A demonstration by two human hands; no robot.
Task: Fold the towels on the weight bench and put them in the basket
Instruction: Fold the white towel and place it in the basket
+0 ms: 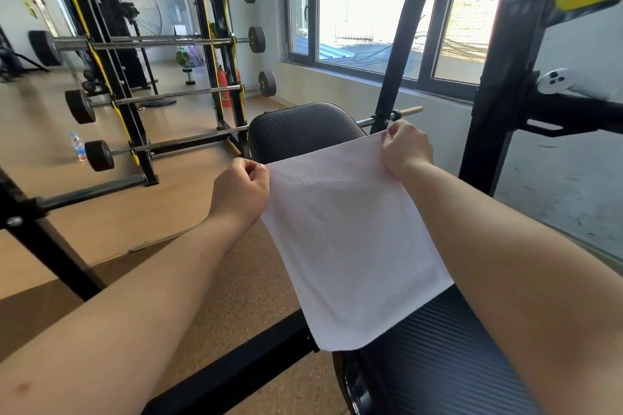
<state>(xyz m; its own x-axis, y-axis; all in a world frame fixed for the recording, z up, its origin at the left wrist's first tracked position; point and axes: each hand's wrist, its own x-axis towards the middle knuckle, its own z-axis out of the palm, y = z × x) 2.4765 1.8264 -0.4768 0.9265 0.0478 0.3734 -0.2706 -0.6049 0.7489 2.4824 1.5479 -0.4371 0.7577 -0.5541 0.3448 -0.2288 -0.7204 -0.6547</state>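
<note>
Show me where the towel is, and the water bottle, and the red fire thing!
towel point(350, 239): head view, middle of the white cloth.
water bottle point(78, 146): head view, its label, on the floor.
fire extinguisher point(224, 87): head view, its red body.

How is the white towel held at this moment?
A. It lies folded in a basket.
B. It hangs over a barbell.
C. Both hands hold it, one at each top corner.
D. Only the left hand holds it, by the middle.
C: the left hand and the right hand each pinch a top corner of the white towel, which hangs spread over the bench.
</note>
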